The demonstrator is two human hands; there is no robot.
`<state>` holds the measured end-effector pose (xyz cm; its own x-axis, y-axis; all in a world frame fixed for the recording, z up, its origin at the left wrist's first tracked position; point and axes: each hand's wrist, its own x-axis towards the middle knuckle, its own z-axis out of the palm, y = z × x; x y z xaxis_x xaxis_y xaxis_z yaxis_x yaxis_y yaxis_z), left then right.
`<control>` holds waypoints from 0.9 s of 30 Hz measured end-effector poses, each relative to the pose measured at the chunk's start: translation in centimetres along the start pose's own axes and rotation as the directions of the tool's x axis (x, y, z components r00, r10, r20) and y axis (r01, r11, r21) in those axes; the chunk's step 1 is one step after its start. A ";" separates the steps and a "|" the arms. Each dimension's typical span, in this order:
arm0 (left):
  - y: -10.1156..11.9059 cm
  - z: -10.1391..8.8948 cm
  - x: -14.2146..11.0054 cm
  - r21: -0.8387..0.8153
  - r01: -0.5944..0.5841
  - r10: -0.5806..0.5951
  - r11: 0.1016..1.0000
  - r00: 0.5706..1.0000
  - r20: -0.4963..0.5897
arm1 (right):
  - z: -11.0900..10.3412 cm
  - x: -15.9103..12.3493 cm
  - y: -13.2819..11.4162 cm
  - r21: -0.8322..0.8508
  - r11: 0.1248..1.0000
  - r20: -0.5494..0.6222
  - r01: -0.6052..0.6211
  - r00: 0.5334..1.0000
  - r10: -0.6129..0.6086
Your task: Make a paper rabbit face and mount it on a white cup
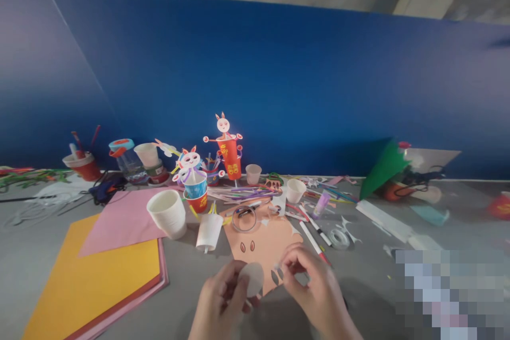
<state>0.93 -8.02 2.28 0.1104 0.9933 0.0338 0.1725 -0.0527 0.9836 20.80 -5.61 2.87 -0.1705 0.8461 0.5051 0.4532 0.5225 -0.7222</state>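
Observation:
Between the thumb and fingers of my left hand [225,292] is a pale round paper disc [254,279]. My right hand [313,279] is pinched closed to the right of the disc, and whatever sits at its fingertips is too small to make out. Both hands are over the near part of a peach paper sheet [263,239]. Two small ear-shaped pieces with red centres [247,246] lie on that sheet, and dark leaf-shaped pieces [274,277] show beside my right fingers. A roll of clear tape [244,219] rests at the sheet's far edge.
Two stacked-cup rabbit figures, one red [229,156] and one blue-and-red [196,183], stand behind. White paper cups [167,214], markers [314,241], a purple glue stick [321,204] and another tape roll [339,238] surround the sheet. Yellow paper [99,276] lies left.

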 end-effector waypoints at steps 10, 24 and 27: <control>-1.8 -1.0 0.4 -0.398 0.130 -0.155 0.908 0.987 -0.033 | -5.7 -0.5 9.2 -0.684 0.710 0.002 -0.165 0.974 0.228; -0.8 0.0 1.4 -0.804 0.592 -0.156 -0.051 0.790 0.592 | 2.4 2.1 -0.7 0.424 0.890 0.260 -0.168 0.964 0.058; -0.8 0.0 1.2 -0.776 0.619 -0.161 -0.123 0.759 0.631 | 3.1 2.3 -0.6 0.479 0.860 0.278 -0.176 0.960 0.041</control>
<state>0.95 -6.79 1.56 0.6736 0.6976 -0.2442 -0.7124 0.7008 0.0369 17.48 -3.65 2.97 -0.3886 0.8627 0.3237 0.0007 0.3516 -0.9362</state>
